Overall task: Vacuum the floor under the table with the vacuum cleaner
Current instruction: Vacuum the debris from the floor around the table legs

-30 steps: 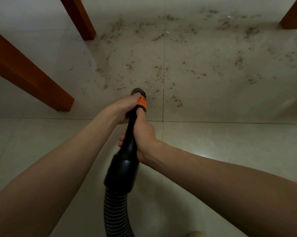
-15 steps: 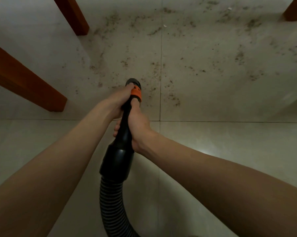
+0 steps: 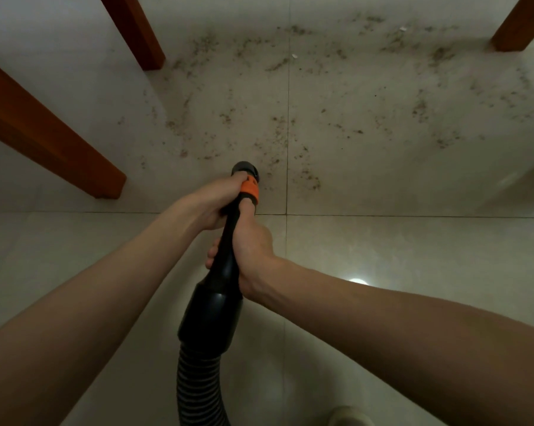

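A black vacuum wand [image 3: 229, 241] with an orange collar [image 3: 249, 188] points down at the tiled floor, its round nozzle [image 3: 245, 169] close to the tiles. A ribbed black hose [image 3: 198, 392] runs from its wide end to the bottom edge. My left hand [image 3: 216, 201] grips the wand just behind the collar. My right hand [image 3: 253, 253] grips the wand lower down, fingers wrapped round it. Dark crumbs and dust [image 3: 305, 124] lie scattered over the tiles beyond the nozzle, between the table legs.
Brown wooden table legs stand at the near left [image 3: 53, 133], far left [image 3: 133, 29] and far right [image 3: 517, 23]. Tile joints cross just right of the nozzle [image 3: 287, 214]. A light reflection shines on the tile [image 3: 356, 281]. A shoe tip [image 3: 348, 416] shows at the bottom.
The view has shifted slightly and the nozzle sits a little farther right and nearer the tile joint. Both hands keep the same grip on the wand.
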